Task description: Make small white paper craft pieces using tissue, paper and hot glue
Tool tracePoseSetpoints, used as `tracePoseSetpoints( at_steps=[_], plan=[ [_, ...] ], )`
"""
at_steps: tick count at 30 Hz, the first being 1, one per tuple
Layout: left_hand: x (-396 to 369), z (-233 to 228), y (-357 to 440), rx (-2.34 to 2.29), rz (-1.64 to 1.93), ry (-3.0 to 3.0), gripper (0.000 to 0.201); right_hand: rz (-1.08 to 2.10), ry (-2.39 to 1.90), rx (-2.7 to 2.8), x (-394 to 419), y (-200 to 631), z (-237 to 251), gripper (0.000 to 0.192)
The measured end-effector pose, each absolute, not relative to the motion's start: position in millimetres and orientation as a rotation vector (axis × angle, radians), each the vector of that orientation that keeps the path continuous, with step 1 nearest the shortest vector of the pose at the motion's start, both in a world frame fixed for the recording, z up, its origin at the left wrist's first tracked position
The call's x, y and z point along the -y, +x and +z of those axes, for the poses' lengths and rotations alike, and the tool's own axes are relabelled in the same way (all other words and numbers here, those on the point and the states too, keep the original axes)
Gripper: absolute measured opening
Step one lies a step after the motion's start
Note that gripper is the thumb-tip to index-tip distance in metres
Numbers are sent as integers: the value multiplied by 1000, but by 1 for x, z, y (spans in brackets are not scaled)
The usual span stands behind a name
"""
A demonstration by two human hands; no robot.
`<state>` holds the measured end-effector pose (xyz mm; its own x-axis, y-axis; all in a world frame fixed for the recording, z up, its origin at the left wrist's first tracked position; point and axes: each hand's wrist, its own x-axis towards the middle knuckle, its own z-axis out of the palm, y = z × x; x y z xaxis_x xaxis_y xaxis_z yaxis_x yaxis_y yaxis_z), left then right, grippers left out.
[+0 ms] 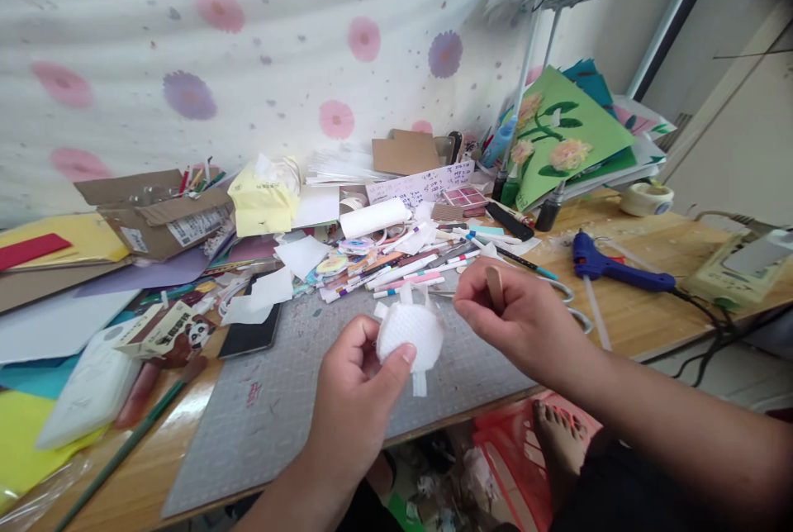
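Note:
My left hand (365, 383) grips a small round white pad (410, 334) with a quilted surface, its thumb pressed on the front. Short white strips stick out from the pad's edge at the top and bottom. To its right, my right hand (514, 309) is closed around a thin flat wooden stick (494, 288), whose rounded end points up. The two hands are apart, both over the front part of a grey cutting mat (266, 425). Whether the right fingers pinch anything besides the stick is hidden.
Pens and markers (402, 268) lie heaped behind the mat. A blue glue gun (619, 268) rests at the right, near scissors (579, 319). On the left are a cardboard box (167, 218), a yellow tissue pack (263, 197) and a long green-handled brush (130, 441).

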<state>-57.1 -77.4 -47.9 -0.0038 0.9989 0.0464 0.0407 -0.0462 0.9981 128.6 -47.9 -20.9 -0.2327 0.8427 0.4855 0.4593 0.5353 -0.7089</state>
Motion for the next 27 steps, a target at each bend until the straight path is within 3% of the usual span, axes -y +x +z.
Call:
tracePoseSetpoints(
  at_steps=[9,12,16,20,27],
  plan=[
    [76,-45,-58,-1046,1236,1057,14,605,-933,1977,48,145,-13,14],
    [72,-46,-59,-1031,1255,1016,12,840,-1058,2124,48,163,-8,6],
    [68,-51,-59,-1034,1242,1007,16,1044,-1161,2449,50,178,-7,14],
    [68,-56,-54,-1037,1217,1014,14,943,-1225,2179,47,168,-15,14],
    [71,-59,-47,-1126,1070,1223,17,1362,-1131,1639,40,143,-27,32]
  ],
)
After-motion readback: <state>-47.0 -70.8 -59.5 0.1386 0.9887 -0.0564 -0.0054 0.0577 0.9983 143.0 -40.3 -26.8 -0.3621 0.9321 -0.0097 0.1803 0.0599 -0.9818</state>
